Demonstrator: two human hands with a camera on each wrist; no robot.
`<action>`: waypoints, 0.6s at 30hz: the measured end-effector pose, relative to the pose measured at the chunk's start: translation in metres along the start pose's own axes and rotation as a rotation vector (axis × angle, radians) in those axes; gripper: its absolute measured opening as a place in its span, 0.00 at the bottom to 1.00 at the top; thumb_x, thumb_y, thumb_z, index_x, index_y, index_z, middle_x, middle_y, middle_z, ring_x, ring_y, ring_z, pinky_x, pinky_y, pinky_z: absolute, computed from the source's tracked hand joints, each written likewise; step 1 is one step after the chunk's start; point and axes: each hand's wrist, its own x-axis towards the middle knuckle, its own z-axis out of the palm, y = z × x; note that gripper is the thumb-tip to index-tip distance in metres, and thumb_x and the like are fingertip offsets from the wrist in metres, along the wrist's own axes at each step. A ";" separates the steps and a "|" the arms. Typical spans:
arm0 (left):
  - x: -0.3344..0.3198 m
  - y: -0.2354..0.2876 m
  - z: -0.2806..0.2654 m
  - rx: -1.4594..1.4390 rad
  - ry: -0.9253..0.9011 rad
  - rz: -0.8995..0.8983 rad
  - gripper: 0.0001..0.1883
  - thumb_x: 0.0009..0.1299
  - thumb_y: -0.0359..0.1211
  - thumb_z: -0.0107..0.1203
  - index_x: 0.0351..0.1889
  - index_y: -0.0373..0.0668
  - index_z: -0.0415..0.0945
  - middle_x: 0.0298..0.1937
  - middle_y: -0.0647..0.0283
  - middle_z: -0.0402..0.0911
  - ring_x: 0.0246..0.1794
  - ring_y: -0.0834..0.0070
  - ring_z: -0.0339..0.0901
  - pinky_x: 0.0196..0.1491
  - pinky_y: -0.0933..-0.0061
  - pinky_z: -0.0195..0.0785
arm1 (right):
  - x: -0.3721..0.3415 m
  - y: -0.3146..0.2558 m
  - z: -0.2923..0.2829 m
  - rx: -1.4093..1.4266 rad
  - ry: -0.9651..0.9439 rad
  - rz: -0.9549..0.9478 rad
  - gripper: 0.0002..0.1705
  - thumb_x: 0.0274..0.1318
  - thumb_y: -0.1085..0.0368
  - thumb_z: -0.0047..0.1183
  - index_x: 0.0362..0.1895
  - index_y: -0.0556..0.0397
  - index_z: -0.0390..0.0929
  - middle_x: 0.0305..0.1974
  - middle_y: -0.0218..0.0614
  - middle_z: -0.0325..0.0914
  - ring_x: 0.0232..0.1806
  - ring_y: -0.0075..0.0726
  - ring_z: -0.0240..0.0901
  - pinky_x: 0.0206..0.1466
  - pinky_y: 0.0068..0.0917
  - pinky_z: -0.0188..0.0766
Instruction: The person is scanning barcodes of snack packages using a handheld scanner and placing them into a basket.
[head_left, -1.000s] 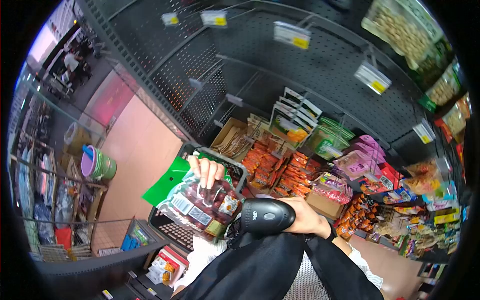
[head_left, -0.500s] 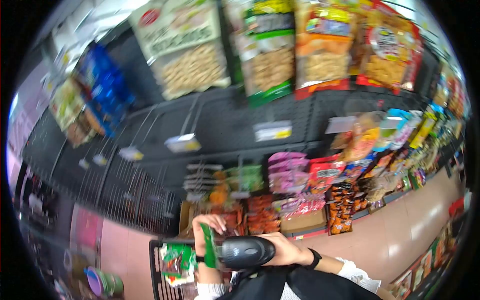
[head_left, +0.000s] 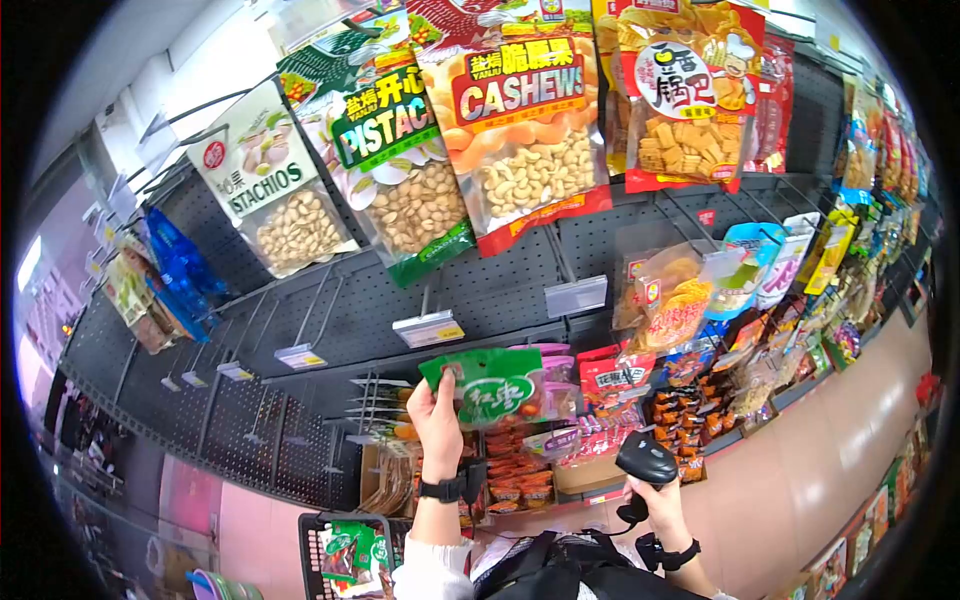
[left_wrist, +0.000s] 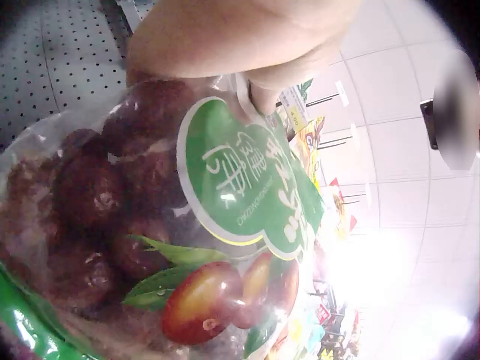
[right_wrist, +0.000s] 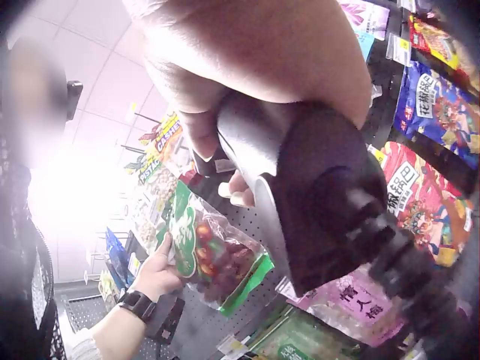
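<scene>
A green-topped bag of red dates [head_left: 497,388] is pinched at its edge by my left hand [head_left: 436,425], raised before the shelf in the head view. The left wrist view shows the clear bag [left_wrist: 90,202] close up, dark dates inside, under the left hand [left_wrist: 240,45]. My right hand [head_left: 658,505] grips a black handheld scanner [head_left: 647,458], at the lower right of the bag. In the right wrist view the right hand [right_wrist: 262,52] is wrapped round the scanner [right_wrist: 292,187], with a coiled cord at its base; the dates bag [right_wrist: 217,255] appears beyond.
Bags of pistachios [head_left: 290,205], cashews [head_left: 535,180] and other snacks hang from hooks above price tags. Lower down are orange packets [head_left: 520,465] and pink bags. A black basket [head_left: 312,560] with green packages stands at lower left, near a bucket [head_left: 225,585].
The view has swung toward the shelf. My left hand has lifted the dates bag up from the basket area, away from the scanner. The scanner hand has moved out to the right.
</scene>
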 end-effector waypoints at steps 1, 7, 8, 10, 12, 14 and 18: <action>0.006 0.000 0.001 -0.041 0.001 0.017 0.07 0.68 0.29 0.49 0.38 0.36 0.76 0.35 0.71 0.78 0.33 0.88 0.69 0.38 0.84 0.61 | 0.002 0.001 -0.004 -0.014 0.009 -0.003 0.10 0.49 0.77 0.52 0.38 0.58 0.73 0.26 0.32 0.74 0.24 0.24 0.71 0.28 0.22 0.70; 0.028 0.004 -0.006 -0.099 0.081 0.025 0.08 0.68 0.32 0.51 0.38 0.37 0.77 0.34 0.70 0.79 0.31 0.88 0.70 0.35 0.84 0.62 | 0.004 0.001 -0.002 0.033 -0.019 0.001 0.10 0.48 0.78 0.52 0.38 0.58 0.73 0.26 0.32 0.75 0.24 0.25 0.71 0.28 0.22 0.70; 0.031 0.003 -0.007 -0.115 0.095 0.043 0.08 0.68 0.32 0.51 0.38 0.37 0.77 0.34 0.70 0.79 0.30 0.88 0.70 0.35 0.84 0.62 | 0.004 0.001 -0.001 0.029 -0.045 0.010 0.11 0.48 0.78 0.52 0.38 0.58 0.73 0.26 0.33 0.75 0.24 0.25 0.71 0.29 0.22 0.70; 0.033 0.007 -0.008 -0.130 0.109 0.063 0.08 0.68 0.33 0.51 0.38 0.38 0.77 0.33 0.70 0.79 0.30 0.88 0.71 0.35 0.84 0.62 | 0.002 -0.002 0.003 0.030 -0.082 0.020 0.11 0.48 0.78 0.51 0.39 0.59 0.73 0.27 0.33 0.75 0.25 0.25 0.72 0.30 0.22 0.71; 0.033 0.010 -0.007 -0.125 0.106 0.074 0.08 0.68 0.33 0.51 0.38 0.38 0.77 0.33 0.70 0.78 0.30 0.88 0.71 0.35 0.83 0.62 | 0.002 0.000 0.007 0.040 -0.090 0.028 0.11 0.48 0.77 0.52 0.39 0.60 0.73 0.27 0.33 0.75 0.25 0.25 0.72 0.31 0.22 0.71; 0.032 0.012 -0.005 -0.116 0.101 0.086 0.08 0.68 0.33 0.51 0.38 0.38 0.77 0.33 0.70 0.78 0.30 0.87 0.70 0.35 0.83 0.62 | 0.004 0.001 0.009 0.055 -0.113 0.036 0.12 0.48 0.77 0.52 0.40 0.61 0.73 0.28 0.34 0.75 0.26 0.25 0.72 0.31 0.22 0.71; 0.021 0.014 -0.022 -0.091 0.153 0.100 0.08 0.68 0.32 0.50 0.37 0.39 0.77 0.34 0.70 0.79 0.33 0.88 0.69 0.38 0.82 0.61 | 0.007 0.009 0.015 0.032 -0.107 0.061 0.13 0.48 0.77 0.53 0.41 0.61 0.73 0.28 0.35 0.75 0.26 0.26 0.72 0.29 0.21 0.71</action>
